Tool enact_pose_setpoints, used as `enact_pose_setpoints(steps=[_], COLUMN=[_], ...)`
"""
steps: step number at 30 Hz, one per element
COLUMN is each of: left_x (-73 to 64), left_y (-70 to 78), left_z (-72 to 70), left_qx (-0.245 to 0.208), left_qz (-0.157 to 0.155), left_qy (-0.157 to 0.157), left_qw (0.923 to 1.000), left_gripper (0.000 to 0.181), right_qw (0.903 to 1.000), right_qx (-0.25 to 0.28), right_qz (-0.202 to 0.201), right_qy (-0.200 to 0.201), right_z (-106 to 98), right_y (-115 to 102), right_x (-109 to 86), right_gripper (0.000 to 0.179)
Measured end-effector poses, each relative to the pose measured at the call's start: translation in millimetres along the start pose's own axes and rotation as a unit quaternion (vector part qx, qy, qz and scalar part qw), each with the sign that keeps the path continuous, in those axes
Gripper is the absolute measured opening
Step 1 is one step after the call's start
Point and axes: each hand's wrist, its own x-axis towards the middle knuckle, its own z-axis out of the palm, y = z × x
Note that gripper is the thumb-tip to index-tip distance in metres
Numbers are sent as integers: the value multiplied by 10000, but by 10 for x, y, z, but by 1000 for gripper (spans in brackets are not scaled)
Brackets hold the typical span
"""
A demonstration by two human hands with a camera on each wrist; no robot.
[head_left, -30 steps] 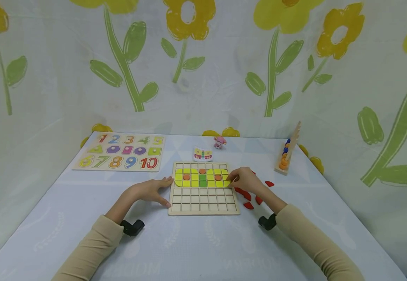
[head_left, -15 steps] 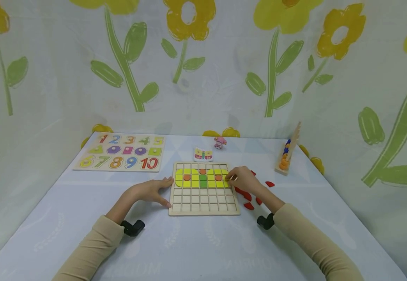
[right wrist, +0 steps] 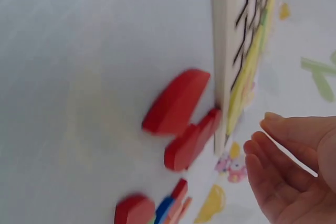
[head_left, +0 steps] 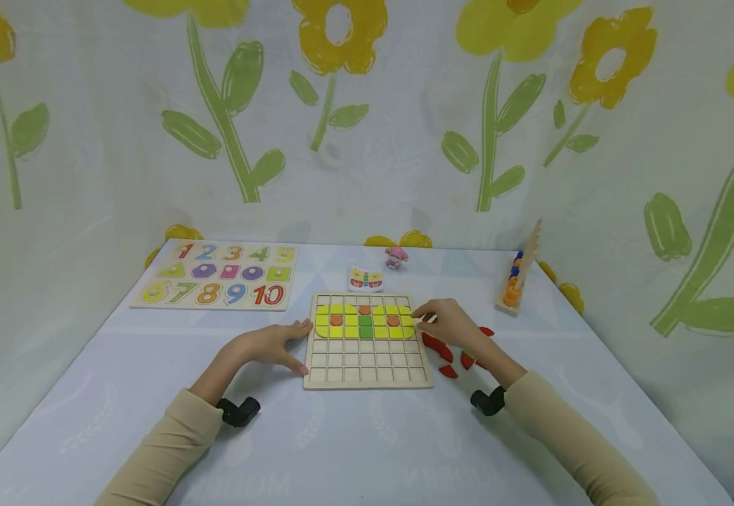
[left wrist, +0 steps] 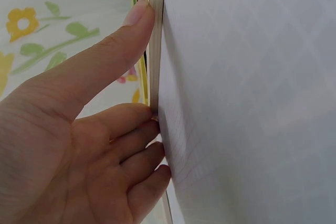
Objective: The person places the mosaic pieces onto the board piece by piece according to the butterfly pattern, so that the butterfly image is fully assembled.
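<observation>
A square wooden grid board (head_left: 367, 360) lies flat on the table, its upper rows holding yellow tiles (head_left: 337, 330), green tiles (head_left: 365, 327) and orange round pieces (head_left: 393, 321). At the board's left side my left hand (head_left: 273, 344) rests with thumb and fingertips against the edge. The left wrist view shows the thumb (left wrist: 113, 51) on the board's side and the other fingers below it. My right hand (head_left: 448, 325) hovers by the upper right edge. Its thumb and fingertips (right wrist: 270, 121) are slightly parted in the right wrist view, with nothing between them.
Several loose red pieces (head_left: 438, 348) lie right of the board, partly under the right forearm. Behind the board are a butterfly picture card (head_left: 365, 279) and a small pink figurine (head_left: 396, 257). A number puzzle (head_left: 215, 274) lies back left; a wooden bead stand (head_left: 519, 277) stands back right.
My right hand has drawn back a little to the right from the yellow tiles at the board's right edge. My left hand stays in place.
</observation>
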Motion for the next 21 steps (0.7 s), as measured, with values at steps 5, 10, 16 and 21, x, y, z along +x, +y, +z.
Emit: enact_pose_setpoints(steps=[5,10,16,21], left_x=[-2,-8,-9,-1], left_y=[-4,2,3,-2], left_z=[1,8,9,8], left_qx=[20,44,42,45], left_qz=[-15,-47,-53,-29], left_qy=[1,-5,1,27], left_qw=[10000,10000,10000,10000], left_gripper=[100,100,101,101], right_qw=[9998,9996,9972,9955], right_qx=[-39,-199,-394,-496], right_qz=[-173,24,183,468], right_qy=[42,-220,-603,-664], right_z=[-93,-73,24,55], right_y=[42,114,146,96], right_x=[-126,-191,-147,-115], right_gripper=[18,20,26,26])
